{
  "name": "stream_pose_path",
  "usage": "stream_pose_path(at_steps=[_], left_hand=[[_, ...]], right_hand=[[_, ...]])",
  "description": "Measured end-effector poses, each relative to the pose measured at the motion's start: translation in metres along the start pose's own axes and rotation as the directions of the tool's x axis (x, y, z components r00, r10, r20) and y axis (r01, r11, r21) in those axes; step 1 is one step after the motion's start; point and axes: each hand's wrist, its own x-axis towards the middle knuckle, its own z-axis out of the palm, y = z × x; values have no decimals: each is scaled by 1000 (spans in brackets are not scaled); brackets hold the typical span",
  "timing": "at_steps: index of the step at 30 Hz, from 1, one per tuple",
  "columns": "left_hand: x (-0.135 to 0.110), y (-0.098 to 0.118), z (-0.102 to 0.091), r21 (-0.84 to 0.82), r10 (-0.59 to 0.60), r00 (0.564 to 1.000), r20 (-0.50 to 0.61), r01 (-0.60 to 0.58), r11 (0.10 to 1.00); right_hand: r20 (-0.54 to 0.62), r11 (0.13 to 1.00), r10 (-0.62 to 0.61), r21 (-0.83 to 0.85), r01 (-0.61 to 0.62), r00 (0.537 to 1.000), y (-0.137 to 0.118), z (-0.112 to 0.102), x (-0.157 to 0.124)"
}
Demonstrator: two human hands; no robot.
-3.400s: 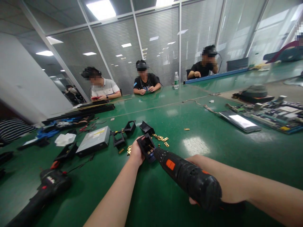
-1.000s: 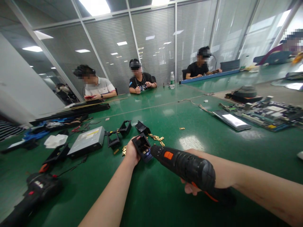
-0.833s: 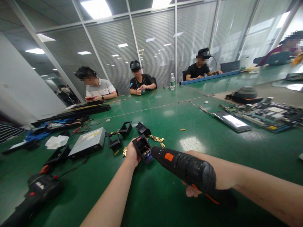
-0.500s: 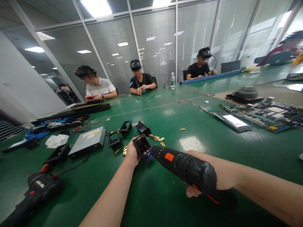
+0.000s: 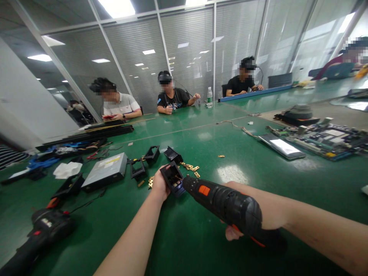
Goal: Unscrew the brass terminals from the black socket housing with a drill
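My left hand (image 5: pixel 160 184) is closed around the left side of a black plastic housing (image 5: pixel 170 171), tilted with its open side facing me. Small brassy parts show inside it. My right hand (image 5: pixel 236 226) grips a black cordless screwdriver (image 5: pixel 224 203) with an orange switch; its body hides most of the fingers. The tool's nose points left into the housing, and I cannot make out the bit's exact contact. Behind the housing lie several brass plates (image 5: pixel 189 167). More black housings, one (image 5: pixel 151 154) among them, stand just beyond my left hand.
A silver disc drive (image 5: pixel 105 172) and a second power tool (image 5: pixel 46 228) lie to the left. On the right are a phone-like device (image 5: pixel 281 146) and a circuit board (image 5: pixel 330 140). Several people sit across the green table, near a water bottle (image 5: pixel 209 97).
My hands, the housing and the screwdriver hold almost the same position. Across the table, the middle person has stretched one hand out toward the bottle.
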Motion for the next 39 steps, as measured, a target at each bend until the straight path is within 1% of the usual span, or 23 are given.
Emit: stream_pose_path(at_steps=[5,7,11,15,23,29,33,36,39], left_hand=[[0,0,0,5,3,1000,-9,-3,1000],[-1,0,1,6,2,1000,-8,-2,1000],[-2,1,2,2,4,1000,10,-4,1000],[0,1,0,20,-4,1000,-12,4,1000],[0,1,0,25,-5,1000,9,4,1000],[-2,2,1,38,-9,1000,22,9,999],[0,2,-1,31,-5,1000,28,4,999],[2,1,-1,7,-10,1000,13,9,1000],[2,1,-1,5,4,1000,-4,-4,1000]], right_hand=[[-89,972,-77,-228,55,993,-3,0,-1],[-89,963,-94,-262,68,992,-2,-1,-1],[-110,966,-105,-247,75,988,2,0,0],[-92,979,-89,-191,70,992,3,4,1],[-122,972,-118,-216,90,986,2,7,0],[-118,962,-107,-264,73,987,2,8,1],[-131,956,-108,-285,67,986,0,5,-2],[-146,943,-147,-319,94,978,0,1,-4],[-130,950,-170,-284,128,977,3,-5,-4]])
